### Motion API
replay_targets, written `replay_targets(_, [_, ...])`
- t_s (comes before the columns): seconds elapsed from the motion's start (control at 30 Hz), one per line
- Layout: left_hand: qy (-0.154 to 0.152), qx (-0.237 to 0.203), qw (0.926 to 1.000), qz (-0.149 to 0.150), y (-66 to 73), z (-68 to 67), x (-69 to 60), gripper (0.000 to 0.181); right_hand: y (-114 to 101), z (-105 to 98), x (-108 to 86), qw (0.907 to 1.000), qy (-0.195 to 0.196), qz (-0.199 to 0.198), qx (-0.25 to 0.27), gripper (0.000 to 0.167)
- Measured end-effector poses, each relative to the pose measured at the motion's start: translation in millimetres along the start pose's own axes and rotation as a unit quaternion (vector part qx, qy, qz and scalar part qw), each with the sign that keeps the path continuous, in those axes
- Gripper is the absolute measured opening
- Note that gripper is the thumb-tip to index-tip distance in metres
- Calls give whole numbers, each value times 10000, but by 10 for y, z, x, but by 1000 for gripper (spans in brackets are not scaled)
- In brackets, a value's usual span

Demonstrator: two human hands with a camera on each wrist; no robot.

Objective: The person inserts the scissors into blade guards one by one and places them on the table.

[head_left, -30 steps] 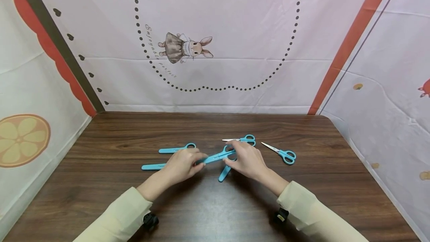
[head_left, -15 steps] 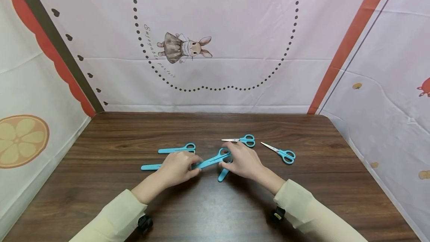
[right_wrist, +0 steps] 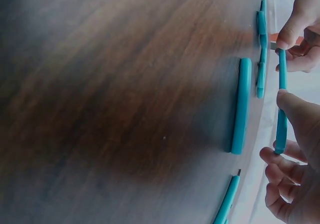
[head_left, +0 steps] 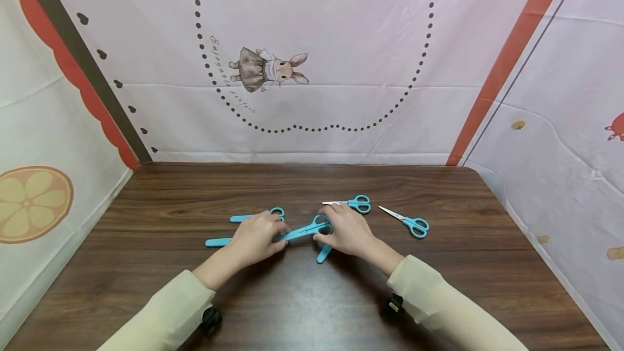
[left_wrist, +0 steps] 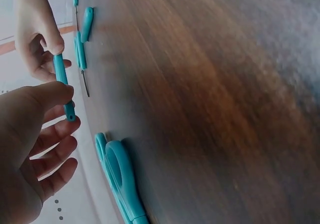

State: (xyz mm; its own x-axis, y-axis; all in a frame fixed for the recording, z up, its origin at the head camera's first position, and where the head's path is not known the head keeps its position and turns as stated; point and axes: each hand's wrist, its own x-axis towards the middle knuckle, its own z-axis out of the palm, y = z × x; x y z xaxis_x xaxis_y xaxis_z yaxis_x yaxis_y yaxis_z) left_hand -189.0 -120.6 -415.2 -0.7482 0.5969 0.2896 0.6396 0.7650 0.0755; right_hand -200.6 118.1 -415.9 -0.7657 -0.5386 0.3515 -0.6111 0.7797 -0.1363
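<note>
Above the table, both hands hold one pair of light-blue scissors (head_left: 303, 231), with a blue cover over the blades. My left hand (head_left: 258, 235) pinches the covered blade end between thumb and fingers. At the handle loops, my right hand (head_left: 347, 229) has its thumb and fingers on the plastic, seen edge-on in the right wrist view as a thin blue strip (right_wrist: 282, 76). Under the right hand lies a loose blue blade cover (head_left: 324, 253), partly hidden. The left hand hides part of two covered pairs of scissors, a farther pair (head_left: 241, 218) and a nearer one (head_left: 217, 242).
Two pairs of scissors with bare metal blades lie to the right, one pair (head_left: 359, 203) just beyond the right hand and another pair (head_left: 416, 227) farther right. All rest on a dark wooden table (head_left: 312, 297). A printed cloth (head_left: 361, 31) hangs behind its far edge.
Both hands have shifted left with the held scissors, the right hand farther than the left over the whole second. The scissors lying on the table stay where they were.
</note>
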Motion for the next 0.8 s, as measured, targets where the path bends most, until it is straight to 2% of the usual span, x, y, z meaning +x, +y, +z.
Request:
replay_targets(0.23, [-20,108,9999,-118,-34,27,27,15,8,42,63,9999,-146,19,-8,51])
replay_targets(0.53, [-201,257,9992,-236,-68,71,44,14,1,70,85,9985,-512,158,-148,51])
replay_targets(0.8, [-285,261,9988,-299,-82,115,60,13,9,104,87,9983,-491,81,-310,50])
